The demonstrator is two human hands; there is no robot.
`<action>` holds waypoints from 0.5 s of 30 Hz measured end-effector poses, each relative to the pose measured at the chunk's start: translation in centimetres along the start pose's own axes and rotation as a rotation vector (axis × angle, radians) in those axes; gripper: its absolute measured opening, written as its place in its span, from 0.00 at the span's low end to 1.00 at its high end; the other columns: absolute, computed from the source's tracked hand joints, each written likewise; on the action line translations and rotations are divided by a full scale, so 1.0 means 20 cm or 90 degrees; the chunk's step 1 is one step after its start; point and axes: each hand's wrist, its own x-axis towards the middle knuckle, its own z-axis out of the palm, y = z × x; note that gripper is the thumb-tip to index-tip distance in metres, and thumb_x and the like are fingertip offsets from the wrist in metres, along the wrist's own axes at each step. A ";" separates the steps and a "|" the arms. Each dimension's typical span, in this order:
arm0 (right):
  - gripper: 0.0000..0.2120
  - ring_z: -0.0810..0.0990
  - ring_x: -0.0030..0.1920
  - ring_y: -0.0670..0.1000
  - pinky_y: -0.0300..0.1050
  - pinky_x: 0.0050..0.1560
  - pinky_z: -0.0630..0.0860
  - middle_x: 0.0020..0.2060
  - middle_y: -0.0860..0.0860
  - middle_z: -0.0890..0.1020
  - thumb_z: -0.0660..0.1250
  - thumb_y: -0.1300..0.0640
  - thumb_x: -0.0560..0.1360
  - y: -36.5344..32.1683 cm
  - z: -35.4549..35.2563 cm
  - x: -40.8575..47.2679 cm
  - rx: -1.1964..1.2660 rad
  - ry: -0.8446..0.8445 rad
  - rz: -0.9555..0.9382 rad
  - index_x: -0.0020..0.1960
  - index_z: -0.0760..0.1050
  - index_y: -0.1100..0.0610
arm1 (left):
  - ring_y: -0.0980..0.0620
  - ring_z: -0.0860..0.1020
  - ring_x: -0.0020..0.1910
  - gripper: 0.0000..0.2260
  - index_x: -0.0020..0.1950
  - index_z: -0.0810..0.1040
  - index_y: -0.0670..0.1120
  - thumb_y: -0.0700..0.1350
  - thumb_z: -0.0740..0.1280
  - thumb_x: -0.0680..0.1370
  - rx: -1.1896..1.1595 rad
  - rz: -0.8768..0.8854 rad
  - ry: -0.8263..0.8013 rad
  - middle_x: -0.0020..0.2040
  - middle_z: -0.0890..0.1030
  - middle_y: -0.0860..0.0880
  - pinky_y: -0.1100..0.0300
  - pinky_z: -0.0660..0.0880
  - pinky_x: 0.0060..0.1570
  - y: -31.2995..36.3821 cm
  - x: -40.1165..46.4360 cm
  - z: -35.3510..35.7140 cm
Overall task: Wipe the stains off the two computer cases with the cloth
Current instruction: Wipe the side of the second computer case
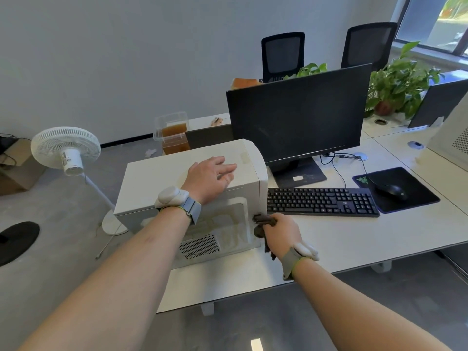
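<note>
The desk (354, 239) carries the near case (177, 171) at its left end; a second white case (453, 138) stands at the far right edge of view, well apart. The left hand (210, 179) lies flat on the near case's top, fingers straight, holding nothing. The right hand (281, 231) is clenched round the dark cloth (263, 221), which touches the case's near right corner edge, just beside the keyboard (321, 201).

Risks, as I judge them: the case sits near the desk's left end, so a hard sideways wipe could slide it toward that edge if the steadying hand lifts. The cloth's loose tail could drag across the keyboard. Rubbing over the vent grille (198, 245) may push dirt into the holes.

Writing: the mouse pad (415, 198) shows a green snake-like logo, likely Razer; a small label sits on the monitor (298, 117) base, unreadable
</note>
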 end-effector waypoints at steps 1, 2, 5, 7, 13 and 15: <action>0.14 0.82 0.41 0.54 0.55 0.43 0.84 0.51 0.51 0.78 0.64 0.56 0.76 0.01 0.00 -0.03 0.044 0.042 -0.029 0.61 0.78 0.50 | 0.48 0.66 0.76 0.17 0.73 0.75 0.62 0.56 0.59 0.85 0.001 -0.002 0.001 0.78 0.70 0.52 0.39 0.58 0.76 0.00 0.00 0.00; 0.18 0.80 0.45 0.52 0.52 0.47 0.84 0.57 0.50 0.74 0.65 0.57 0.76 -0.01 -0.01 -0.07 0.086 0.086 -0.078 0.65 0.75 0.50 | 0.48 0.66 0.76 0.16 0.73 0.76 0.62 0.56 0.60 0.85 0.000 -0.003 0.004 0.78 0.70 0.53 0.39 0.58 0.76 0.00 0.00 0.00; 0.25 0.71 0.56 0.44 0.28 0.58 0.72 0.63 0.49 0.65 0.65 0.66 0.78 -0.15 -0.04 -0.16 0.159 0.208 -0.311 0.73 0.70 0.56 | 0.48 0.67 0.76 0.16 0.72 0.76 0.62 0.56 0.60 0.85 0.004 -0.002 0.015 0.77 0.71 0.52 0.39 0.59 0.75 0.00 0.00 0.01; 0.24 0.71 0.57 0.44 0.29 0.57 0.72 0.63 0.50 0.69 0.64 0.69 0.77 -0.22 -0.06 -0.13 0.121 0.266 -0.417 0.71 0.73 0.58 | 0.48 0.67 0.76 0.16 0.72 0.76 0.61 0.55 0.60 0.85 0.007 -0.003 0.015 0.77 0.71 0.52 0.39 0.59 0.75 0.01 0.00 0.01; 0.18 0.78 0.44 0.53 0.45 0.38 0.78 0.55 0.51 0.76 0.64 0.70 0.73 -0.06 -0.02 0.03 -0.059 0.177 -0.307 0.57 0.81 0.55 | 0.48 0.67 0.76 0.16 0.72 0.76 0.61 0.55 0.59 0.85 0.006 -0.008 0.014 0.77 0.70 0.52 0.39 0.58 0.76 0.02 0.00 0.00; 0.16 0.77 0.41 0.52 0.43 0.35 0.77 0.55 0.53 0.78 0.62 0.66 0.76 0.00 -0.01 0.05 -0.093 0.030 -0.127 0.57 0.81 0.52 | 0.48 0.66 0.76 0.16 0.73 0.76 0.61 0.55 0.59 0.85 0.006 -0.010 0.015 0.78 0.70 0.52 0.39 0.58 0.76 0.02 0.00 0.01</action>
